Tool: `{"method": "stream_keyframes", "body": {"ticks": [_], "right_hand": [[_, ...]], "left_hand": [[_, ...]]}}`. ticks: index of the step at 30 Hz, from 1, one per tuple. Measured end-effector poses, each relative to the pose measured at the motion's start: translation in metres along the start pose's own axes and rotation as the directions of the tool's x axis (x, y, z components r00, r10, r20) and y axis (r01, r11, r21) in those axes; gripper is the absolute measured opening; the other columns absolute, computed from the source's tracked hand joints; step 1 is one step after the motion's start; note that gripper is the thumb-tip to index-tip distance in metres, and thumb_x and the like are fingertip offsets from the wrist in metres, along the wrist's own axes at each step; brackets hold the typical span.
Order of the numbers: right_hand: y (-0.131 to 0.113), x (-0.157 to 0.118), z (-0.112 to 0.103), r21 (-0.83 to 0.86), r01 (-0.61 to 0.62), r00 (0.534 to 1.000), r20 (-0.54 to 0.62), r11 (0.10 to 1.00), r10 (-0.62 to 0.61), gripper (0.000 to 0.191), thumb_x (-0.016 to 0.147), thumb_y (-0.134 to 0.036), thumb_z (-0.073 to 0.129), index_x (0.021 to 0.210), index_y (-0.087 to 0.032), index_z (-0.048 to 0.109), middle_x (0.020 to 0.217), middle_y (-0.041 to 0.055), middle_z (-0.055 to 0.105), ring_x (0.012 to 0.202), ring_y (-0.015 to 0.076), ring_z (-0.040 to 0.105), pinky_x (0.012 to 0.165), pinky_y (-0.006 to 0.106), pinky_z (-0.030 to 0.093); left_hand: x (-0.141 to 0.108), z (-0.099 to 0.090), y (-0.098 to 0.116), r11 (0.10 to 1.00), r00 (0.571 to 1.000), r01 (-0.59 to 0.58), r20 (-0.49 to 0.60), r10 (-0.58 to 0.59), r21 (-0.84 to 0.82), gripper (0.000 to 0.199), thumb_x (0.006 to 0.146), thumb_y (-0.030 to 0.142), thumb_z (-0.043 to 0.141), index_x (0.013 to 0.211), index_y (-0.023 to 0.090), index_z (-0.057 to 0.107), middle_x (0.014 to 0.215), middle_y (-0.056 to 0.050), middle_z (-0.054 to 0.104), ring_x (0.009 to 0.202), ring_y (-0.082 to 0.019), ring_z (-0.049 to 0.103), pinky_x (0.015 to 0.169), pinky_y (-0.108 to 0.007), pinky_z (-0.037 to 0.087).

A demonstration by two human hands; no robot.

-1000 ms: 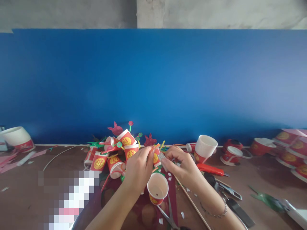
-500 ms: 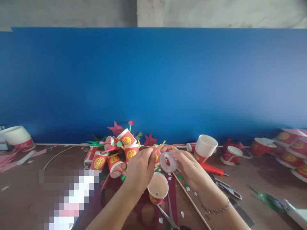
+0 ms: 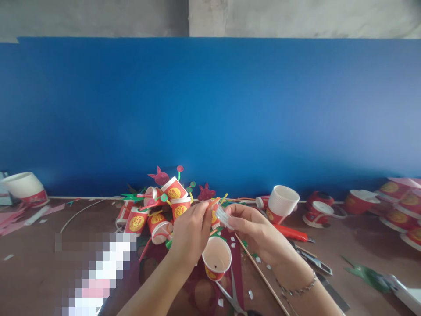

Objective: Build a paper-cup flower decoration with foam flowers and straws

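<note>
My left hand [image 3: 191, 232] is closed, with the tip of a thin orange strip [image 3: 215, 202] poking out between thumb and fingers; whether it is paper or a straw I cannot tell. My right hand [image 3: 251, 224] pinches a clear roll of tape [image 3: 224, 217], turned nearly edge-on beside the left fingertips. Below both hands a red and white paper cup [image 3: 217, 256] stands upright with a small dark speck inside. Scissors [image 3: 233, 298] lie open just in front of that cup. Behind my left hand is a heap of decorated paper cups [image 3: 136, 221].
A stack of white cups [image 3: 283, 202] stands at the back right, near an orange-red utility knife [image 3: 292, 232]. A wooden stick [image 3: 259, 270] lies under my right forearm. Green-bladed scissors [image 3: 371, 274] rest at far right. A blue panel [image 3: 210, 109] rises behind the brown table [image 3: 33, 263].
My right hand has turned the tape roll from face-on to nearly edge-on and drawn it slightly closer to the left fingers. The left hand has barely moved.
</note>
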State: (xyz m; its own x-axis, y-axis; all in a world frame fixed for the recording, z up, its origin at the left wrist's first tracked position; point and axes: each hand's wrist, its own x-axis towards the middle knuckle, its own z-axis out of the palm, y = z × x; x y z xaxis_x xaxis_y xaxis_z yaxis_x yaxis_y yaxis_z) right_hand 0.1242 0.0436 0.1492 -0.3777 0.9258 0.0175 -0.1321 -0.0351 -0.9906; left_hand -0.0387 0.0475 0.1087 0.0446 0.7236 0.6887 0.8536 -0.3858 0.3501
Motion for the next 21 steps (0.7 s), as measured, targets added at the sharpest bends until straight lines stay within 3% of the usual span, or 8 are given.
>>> {"method": "stream_keyframes", "body": {"ticks": [6,9,14,21], "right_hand": [[0.006,0.000,-0.002,-0.171,0.064,0.995,-0.070,0.983,-0.077,0.035,0.081,-0.051,0.056,0.071,-0.017,0.063,0.068,0.0020,0.059,0.063,0.0132,0.050,0.060,0.025,0.040],[0.007,-0.001,-0.002,-0.310,0.145,0.987,-0.023,0.940,-0.160,0.039,0.084,-0.051,0.051,0.067,-0.018,0.061,0.066,0.0013,0.055,0.063,0.0133,0.048,0.059,0.025,0.038],[0.001,-0.006,0.003,-0.421,0.261,0.961,0.025,0.869,-0.276,0.035,0.087,-0.048,0.050,0.068,-0.019,0.056,0.067,-0.0003,0.051,0.065,0.0131,0.045,0.060,0.025,0.037],[0.000,-0.012,0.004,-0.540,0.271,0.950,0.018,0.797,-0.311,0.040,0.087,-0.051,0.048,0.065,-0.018,0.054,0.063,-0.0012,0.046,0.060,0.0118,0.040,0.054,0.025,0.032]], "left_hand": [[0.001,-0.001,0.001,0.999,0.997,0.040,0.065,-0.041,0.016,0.024,0.093,0.029,0.039,0.100,0.021,0.061,0.091,-0.004,0.072,0.083,-0.020,0.068,0.068,-0.029,0.050],[0.001,0.000,0.002,0.999,0.993,0.038,0.110,-0.042,0.035,0.025,0.093,0.028,0.038,0.100,0.021,0.061,0.090,-0.004,0.073,0.081,-0.021,0.068,0.066,-0.029,0.049],[-0.002,0.004,0.000,1.000,0.997,0.004,0.077,-0.006,0.031,0.027,0.092,0.028,0.039,0.104,0.021,0.062,0.095,-0.004,0.073,0.083,-0.019,0.068,0.068,-0.027,0.049],[0.006,-0.004,0.000,0.988,0.974,0.150,0.177,-0.143,-0.026,0.034,0.093,0.032,0.033,0.103,0.021,0.064,0.093,-0.004,0.072,0.084,-0.020,0.066,0.068,-0.027,0.044]]}}
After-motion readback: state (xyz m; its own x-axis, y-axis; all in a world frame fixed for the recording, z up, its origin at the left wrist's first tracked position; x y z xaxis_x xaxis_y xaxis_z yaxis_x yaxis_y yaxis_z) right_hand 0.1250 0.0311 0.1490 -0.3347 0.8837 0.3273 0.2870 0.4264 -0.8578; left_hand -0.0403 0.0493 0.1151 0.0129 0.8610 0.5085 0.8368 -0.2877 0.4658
